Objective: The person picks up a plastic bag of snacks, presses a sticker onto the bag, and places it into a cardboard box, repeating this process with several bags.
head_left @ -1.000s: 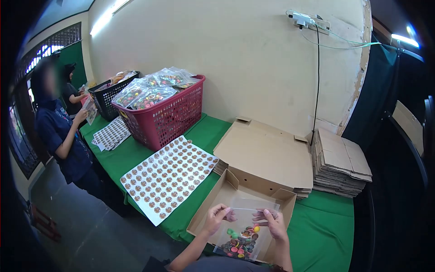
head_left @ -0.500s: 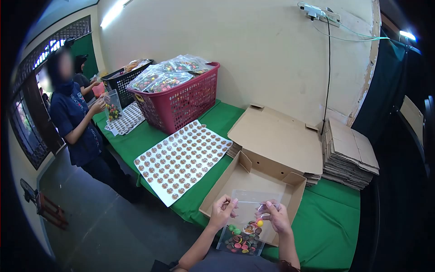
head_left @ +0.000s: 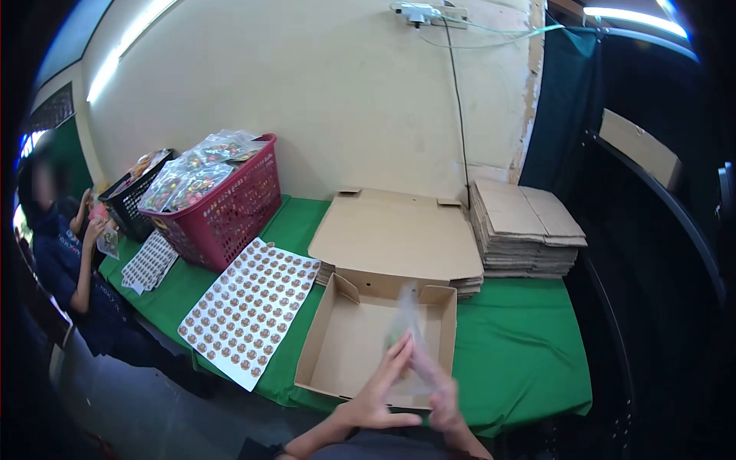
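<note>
A clear plastic bag of colourful sweets stands up edge-on between my hands, above the open cardboard box. It is smeared by motion, and its contents barely show. My left hand presses on the bag's left side with straight fingers, its thumb stretched out to the right. On the other side, my right hand is blurred and holds the bag between itself and the left hand. The box lies below and behind both hands, its lid folded back towards the wall.
A sheet of round stickers lies left of the box. Behind it, a maroon basket holds several filled bags, beside a black basket. Flattened cardboard is stacked at right on the green cloth. A person stands at far left.
My view has swung to the right. The bag, earlier hanging flat from both hands by its top edge, is now turned upward and edge-on between them, over the box.
</note>
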Demonstrator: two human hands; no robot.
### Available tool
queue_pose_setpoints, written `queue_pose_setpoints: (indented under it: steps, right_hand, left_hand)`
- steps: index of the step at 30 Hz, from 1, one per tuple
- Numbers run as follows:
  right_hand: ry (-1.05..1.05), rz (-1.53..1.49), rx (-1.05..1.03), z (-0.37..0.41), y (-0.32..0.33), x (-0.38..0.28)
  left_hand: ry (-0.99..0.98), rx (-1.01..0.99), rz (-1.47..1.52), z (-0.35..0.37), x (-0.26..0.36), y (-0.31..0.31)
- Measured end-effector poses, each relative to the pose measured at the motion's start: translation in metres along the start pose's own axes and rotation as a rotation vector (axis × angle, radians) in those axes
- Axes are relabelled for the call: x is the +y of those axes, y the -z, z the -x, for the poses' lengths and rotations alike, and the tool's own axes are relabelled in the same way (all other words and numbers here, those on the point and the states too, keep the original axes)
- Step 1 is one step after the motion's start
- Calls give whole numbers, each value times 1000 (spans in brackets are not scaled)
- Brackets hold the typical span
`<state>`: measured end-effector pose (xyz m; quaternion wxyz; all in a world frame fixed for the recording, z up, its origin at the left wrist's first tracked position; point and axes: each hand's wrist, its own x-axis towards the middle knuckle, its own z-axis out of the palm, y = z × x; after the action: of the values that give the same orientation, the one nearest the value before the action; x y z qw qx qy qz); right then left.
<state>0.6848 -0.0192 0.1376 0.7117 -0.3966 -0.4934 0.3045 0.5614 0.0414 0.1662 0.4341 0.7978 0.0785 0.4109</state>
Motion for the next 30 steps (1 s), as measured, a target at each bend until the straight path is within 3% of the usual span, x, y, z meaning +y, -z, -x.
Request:
queue_pose_setpoints:
  steps: [1, 2, 3, 4, 6, 7, 8, 10, 11, 12, 14, 15, 16, 18, 19, 21, 23, 24, 26, 28, 30]
  right_hand:
    - [125, 96, -49, -1, -12, -5]
    - [249, 194, -98, 0, -20, -7]
    - [287, 271, -162, 0, -14, -1]
    - [284, 277, -146, 3, -3, -2]
    - [283, 591, -78, 8, 14, -7]
    - [215, 489, 253, 8, 10, -1]
    - [214, 493, 256, 7, 12, -3]
    - [-8, 177, 190, 0, 23, -14]
    - [-57, 129, 26, -2, 28, -17]
    - [-58, 131, 29, -2, 30, -21]
    - [-311, 51, -117, 0, 29, -30]
    - [-314, 119, -21, -5, 15, -38]
    - [-324, 119, -20, -4, 13, -33]
    - [-133, 224, 2, -6, 12, -19]
    - [-13, 379, 26, -11, 10, -19]
    - [-102, 228, 171, -22, 9, -16]
    - [-133, 76, 200, -39, 23, 4]
    - [-143, 74, 192, -45, 30, 5]
    - [-235, -226, 72, -60, 43, 0]
    - [-205, -83, -27, -60, 47, -4]
    - [-217, 21, 68, -62, 42, -13]
  left_hand:
    - [5, -21, 7, -1, -6, -10]
    - [-26, 137, 47, 2, -17, -18]
    - [-57, 298, 88, 6, -24, -21]
    - [-55, 282, 98, 10, -26, -18]
    - [210, 291, 432, 19, -28, -6]
    - [193, 232, 416, 15, -23, 0]
    - [194, 229, 420, 16, -19, 5]
    - [362, -1, 512, 18, -15, 12]
    - [386, -33, 500, 19, -15, 12]
    - [386, -36, 503, 15, -14, 15]
    - [349, -79, 430, 9, -9, 21]
    - [135, -22, 205, 6, -19, 22]
    - [143, -21, 209, 8, -20, 21]
    - [294, 110, 274, 2, -15, 22]
    - [193, 182, 140, 1, -31, 20]
    - [248, 215, 51, -9, -48, 25]
    - [422, 202, 262, -28, -45, 32]
    - [431, 212, 262, -35, -45, 36]
    - [336, 167, 409, -45, -46, 48]
    - [346, 144, 319, -47, -43, 53]
    - [357, 127, 227, -48, -39, 51]
